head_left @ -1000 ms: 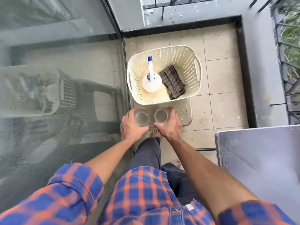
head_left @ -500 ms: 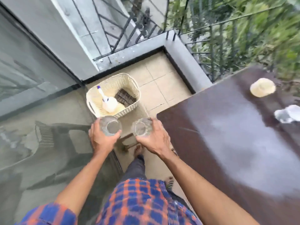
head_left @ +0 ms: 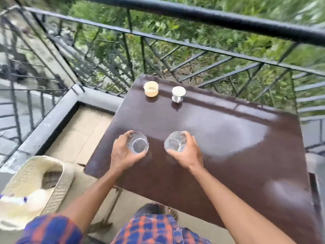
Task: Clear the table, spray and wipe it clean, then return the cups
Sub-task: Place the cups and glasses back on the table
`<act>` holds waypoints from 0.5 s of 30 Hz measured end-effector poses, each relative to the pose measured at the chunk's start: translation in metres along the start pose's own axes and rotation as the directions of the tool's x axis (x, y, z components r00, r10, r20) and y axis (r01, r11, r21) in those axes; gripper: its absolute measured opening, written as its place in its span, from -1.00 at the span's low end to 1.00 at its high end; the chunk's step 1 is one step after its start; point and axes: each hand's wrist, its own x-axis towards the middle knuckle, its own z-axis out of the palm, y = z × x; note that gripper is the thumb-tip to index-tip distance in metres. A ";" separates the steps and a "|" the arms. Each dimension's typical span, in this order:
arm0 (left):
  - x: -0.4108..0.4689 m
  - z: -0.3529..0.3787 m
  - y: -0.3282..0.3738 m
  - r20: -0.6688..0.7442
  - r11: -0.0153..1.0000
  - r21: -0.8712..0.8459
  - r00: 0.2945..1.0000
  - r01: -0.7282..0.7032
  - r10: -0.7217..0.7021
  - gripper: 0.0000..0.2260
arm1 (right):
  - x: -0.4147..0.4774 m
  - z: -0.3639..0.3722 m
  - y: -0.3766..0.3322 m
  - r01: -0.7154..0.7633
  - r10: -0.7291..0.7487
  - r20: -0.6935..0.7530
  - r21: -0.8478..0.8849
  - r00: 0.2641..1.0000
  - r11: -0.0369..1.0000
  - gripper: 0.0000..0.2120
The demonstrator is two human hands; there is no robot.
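Observation:
My left hand (head_left: 123,154) grips a clear glass cup (head_left: 138,142) from its left side, over the near left part of the dark brown table (head_left: 228,147). My right hand (head_left: 188,152) grips a second clear glass cup (head_left: 175,141) from its right side, a little to the right. Whether the glasses touch the tabletop I cannot tell. At the table's far edge stand a yellow cup (head_left: 151,88) and a white cup (head_left: 178,94). The tabletop looks glossy.
A cream plastic basket (head_left: 58,182) on the floor at lower left holds a white spray bottle (head_left: 22,199) and a dark cloth (head_left: 51,179). A black metal railing (head_left: 193,43) runs behind the table, with greenery beyond. Tiled floor lies left of the table.
I have turned from the basket on the floor to face the table. Both hands carried the glasses over the tabletop. The basket now lies at lower left.

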 end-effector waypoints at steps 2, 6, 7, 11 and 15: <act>0.032 0.029 0.032 0.125 0.990 0.039 0.984 -0.134 0.128 -0.23 | 0.016 -0.026 0.025 -0.083 0.085 -0.102 0.023 0.991 0.996 -0.20; 0.091 0.079 0.094 0.283 0.953 0.018 0.916 -0.303 0.286 -0.19 | 0.051 -0.069 0.063 -0.216 0.217 -0.206 0.029 0.954 0.976 -0.19; 0.105 0.091 0.109 0.306 0.945 0.009 0.900 -0.327 0.309 -0.18 | 0.060 -0.080 0.071 -0.243 0.243 -0.225 0.026 0.944 0.970 -0.18; 0.155 0.136 0.157 0.366 0.907 -0.026 0.840 -0.420 0.400 -0.18 | 0.103 -0.113 0.091 -0.330 0.317 -0.301 0.009 0.899 0.944 -0.18; 0.193 0.169 0.189 0.382 0.898 -0.033 0.824 -0.439 0.417 -0.16 | 0.146 -0.138 0.106 -0.368 0.351 -0.357 0.021 0.866 0.930 -0.18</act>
